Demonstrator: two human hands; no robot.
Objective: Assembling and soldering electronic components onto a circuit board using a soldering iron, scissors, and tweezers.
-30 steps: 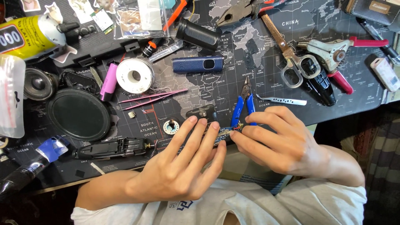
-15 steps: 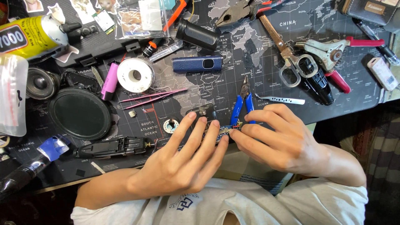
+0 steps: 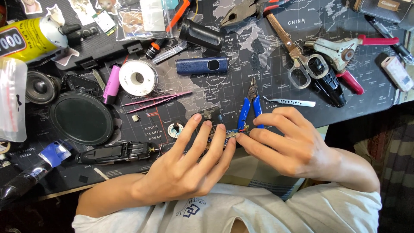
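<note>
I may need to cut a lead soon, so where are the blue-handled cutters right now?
In the head view, the blue-handled cutters lie on the map mat just beyond the right hand, right of centre, with silver tweezers to their right.

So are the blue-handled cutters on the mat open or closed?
Nearly closed. The blue-handled cutters lie flat on the mat, tips together and handles close, partly hidden under the right hand.

Barely any change: your left hand (image 3: 185,166) & right hand (image 3: 286,144) stay pinched on the small circuit board (image 3: 226,134); camera view drifted slightly left.
</note>
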